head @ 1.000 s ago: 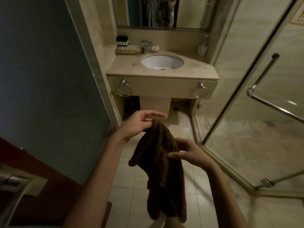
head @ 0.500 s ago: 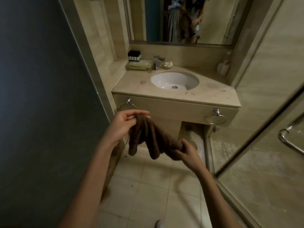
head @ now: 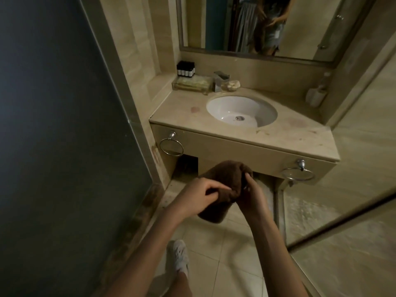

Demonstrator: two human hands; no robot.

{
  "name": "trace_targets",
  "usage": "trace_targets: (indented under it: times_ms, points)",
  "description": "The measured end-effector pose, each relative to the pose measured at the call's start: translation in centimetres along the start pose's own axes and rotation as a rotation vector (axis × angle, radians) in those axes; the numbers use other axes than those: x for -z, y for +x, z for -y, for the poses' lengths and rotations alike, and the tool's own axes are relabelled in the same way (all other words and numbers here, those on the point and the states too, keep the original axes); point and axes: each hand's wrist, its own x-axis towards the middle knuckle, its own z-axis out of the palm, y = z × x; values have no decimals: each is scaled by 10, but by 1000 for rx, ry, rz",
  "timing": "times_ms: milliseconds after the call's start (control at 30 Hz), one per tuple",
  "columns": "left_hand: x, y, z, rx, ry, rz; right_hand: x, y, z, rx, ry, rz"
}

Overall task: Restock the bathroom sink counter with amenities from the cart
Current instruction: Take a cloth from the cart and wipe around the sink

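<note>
Brown towel (head: pixel 222 174), bunched into a thick roll, sits between both hands in mid-air, in front of the sink counter (head: pixel 300 138) and lower than its front edge. The left hand (head: pixel 192 198) has its fingers curled round the near end, thumb pressed into the cloth; the right hand (head: pixel 250 194) grips the far end with fingers hooked over the top. The hands are close together, with only the towel between them. Two chrome towel rings hang on the counter's front panel, one at the left (head: pixel 171 146) and one at the right (head: pixel 297 173), and the towel lies between them, nearer the middle. One oval basin (head: pixel 242 110) is sunk into the counter, with stone surface showing on both sides of it; the counter's right edge runs at a slant toward the wall. At the back stand one faucet (head: pixel 220 80), one soap dish (head: pixel 233 84) just beside it, one clear tray (head: pixel 190 84) and a row of small dark bottles (head: pixel 185 68) behind it, too small to count surely. One white dispenser (head: pixel 316 95) sits in the right corner. The tiled floor runs as a narrow lane between the dark wall (head: pixel 53 125) on the left and a glass panel (head: pixel 342 189) on the right; one white shoe (head: pixel 177 256) stands on it.
</note>
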Motion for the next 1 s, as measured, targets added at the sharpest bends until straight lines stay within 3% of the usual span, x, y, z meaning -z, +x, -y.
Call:
trace_targets:
  times_ms: [233,333,433,500,533,633,733,867,1000]
  points:
    - [41,71,27,-42,118,120,-49,80,24,64,-271,-70]
    - [85,104,47,-53,13,217,-79,118,36,133,-339,-84]
    - [144,141,67,-37,-174,-94,-106,155,44,163,-435,-61]
    - [179,170,83,-45,-58,-302,-122,182,47,139,-502,-47]
    - [196,188,93,-37,19,-289,-134,194,48,112,-514,-43]
    - [220,228,118,57,148,-6,-152,225,49,91,-598,-13]
    - [223,257,140,64,36,154,-169,248,53,63,-690,19]
    - [220,293,172,211,-40,101,-191,291,61,103,-869,60]
    - [223,332,196,434,-105,107,-205,342,58,272,-1069,130]
